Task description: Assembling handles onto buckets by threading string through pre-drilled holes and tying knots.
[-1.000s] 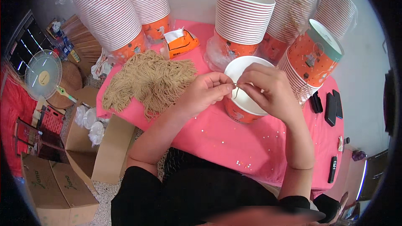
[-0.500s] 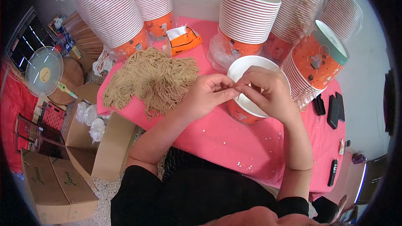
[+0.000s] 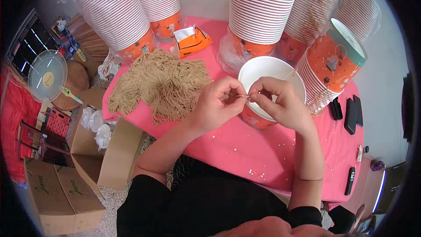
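Note:
In front of me, my left hand [image 3: 220,104] and my right hand [image 3: 280,101] meet fingertip to fingertip, both pinched on a short, thin tan cord [image 3: 241,96]. Only a small piece of it shows between the fingers. Right below and behind them stands a paper bucket [image 3: 258,121], white inside and orange outside, its mouth partly covered by my right hand. A thin strand [image 3: 290,74] shows at its right rim. Left of my hands lies a large heap of tan cords [image 3: 162,85] on the pink tablecloth [image 3: 232,142].
Tall nested bucket stacks [image 3: 112,11] line the back; another stack [image 3: 262,13] rises behind the bucket. An orange tissue pack [image 3: 193,44] sits beyond the cords. Phones [image 3: 351,116] lie at right, small beads [image 3: 256,174] near the front edge. An open carton [image 3: 120,153] and fan [image 3: 47,77] stand left.
My fingertips have drawn slightly apart, so the cord between them now shows. Both hands still pinch above the bucket's near left rim.

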The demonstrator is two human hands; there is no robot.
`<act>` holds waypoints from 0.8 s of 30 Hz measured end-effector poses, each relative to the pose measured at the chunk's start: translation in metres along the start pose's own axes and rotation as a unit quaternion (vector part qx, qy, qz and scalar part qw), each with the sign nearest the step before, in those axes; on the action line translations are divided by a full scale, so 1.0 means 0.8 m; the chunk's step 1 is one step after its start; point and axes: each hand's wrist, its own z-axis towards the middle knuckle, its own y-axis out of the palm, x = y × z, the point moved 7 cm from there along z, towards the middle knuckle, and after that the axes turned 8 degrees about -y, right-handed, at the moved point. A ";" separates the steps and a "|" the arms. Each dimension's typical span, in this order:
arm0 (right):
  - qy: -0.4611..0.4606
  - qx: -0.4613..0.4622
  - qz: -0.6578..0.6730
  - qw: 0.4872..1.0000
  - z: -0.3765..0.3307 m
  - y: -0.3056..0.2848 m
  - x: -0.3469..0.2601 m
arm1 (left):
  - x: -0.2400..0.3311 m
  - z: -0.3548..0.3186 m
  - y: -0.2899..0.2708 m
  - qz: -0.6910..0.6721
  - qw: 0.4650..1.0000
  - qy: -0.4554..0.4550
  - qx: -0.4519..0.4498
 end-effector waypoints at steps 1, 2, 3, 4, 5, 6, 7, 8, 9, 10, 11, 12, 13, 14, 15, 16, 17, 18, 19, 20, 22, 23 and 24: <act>-0.001 -0.005 -0.010 1.000 0.001 0.001 -0.001 | 0.001 -0.001 -0.001 0.006 1.000 0.011 0.002; -0.001 -0.006 -0.009 1.000 0.001 0.001 -0.003 | 0.001 -0.002 -0.001 0.006 1.000 0.011 0.003; 0.014 -0.008 -0.005 1.000 0.001 0.000 -0.003 | 0.004 -0.002 0.000 0.024 0.999 0.026 0.003; 0.028 -0.011 -0.001 1.000 0.001 0.001 -0.002 | 0.007 -0.002 0.000 0.042 0.998 0.041 0.003; 0.028 -0.011 0.000 1.000 0.001 0.001 0.000 | 0.008 -0.002 -0.001 0.042 0.998 0.040 0.004; 0.027 -0.010 -0.002 1.000 0.000 0.000 0.003 | 0.009 -0.002 0.000 0.072 0.996 0.047 0.009; 0.025 -0.009 -0.003 1.000 0.000 0.000 0.004 | 0.011 -0.002 0.000 0.101 0.993 0.053 0.014; 0.027 -0.008 -0.003 1.000 0.000 0.000 0.006 | 0.011 0.000 0.000 0.100 0.994 0.052 0.013; 0.031 -0.012 0.005 0.999 -0.001 0.000 0.007 | 0.021 0.001 0.000 0.113 0.988 0.103 0.018; 0.035 -0.015 0.014 0.999 -0.001 0.001 0.008 | 0.029 -0.001 0.002 0.126 0.980 0.153 0.023; 0.037 -0.014 0.014 0.999 -0.001 0.001 0.008 | 0.029 -0.002 0.003 0.125 0.980 0.152 0.022; 0.036 -0.016 0.024 0.999 -0.001 0.002 0.009 | 0.028 -0.002 0.002 0.112 0.982 0.152 0.030; 0.036 -0.018 0.033 0.999 -0.001 0.003 0.009 | 0.028 -0.002 0.001 0.099 0.983 0.153 0.039; 0.036 -0.018 0.034 0.999 -0.001 0.003 0.010 | 0.028 -0.003 0.002 0.099 0.983 0.152 0.039; 0.039 -0.022 0.038 0.998 -0.001 0.004 0.010 | 0.027 -0.004 0.002 0.100 0.982 0.151 0.045; 0.042 -0.027 0.042 0.998 -0.002 0.004 0.011 | 0.027 -0.004 0.001 0.101 0.982 0.150 0.051; 0.042 -0.027 0.042 0.998 -0.001 0.004 0.010 | 0.026 -0.004 0.000 0.101 0.982 0.149 0.051; 0.054 -0.031 0.040 0.997 -0.001 0.005 0.010 | 0.029 -0.005 0.000 0.127 0.977 0.162 0.050; 0.065 -0.035 0.038 0.997 -0.001 0.006 0.011 | 0.031 -0.006 0.001 0.153 0.971 0.175 0.049; 0.065 -0.035 0.039 0.997 -0.001 0.006 0.013 | 0.030 -0.007 0.001 0.154 0.971 0.175 0.049; 0.068 -0.032 0.064 0.995 -0.002 0.006 0.018 | 0.031 -0.008 0.002 0.143 0.971 0.185 0.055; 0.068 -0.032 0.065 0.995 -0.003 0.007 0.018 | 0.031 -0.010 0.003 0.143 0.971 0.185 0.055; 0.064 -0.011 0.066 0.996 -0.003 0.004 0.018 | 0.020 -0.007 0.000 0.088 0.989 0.108 0.050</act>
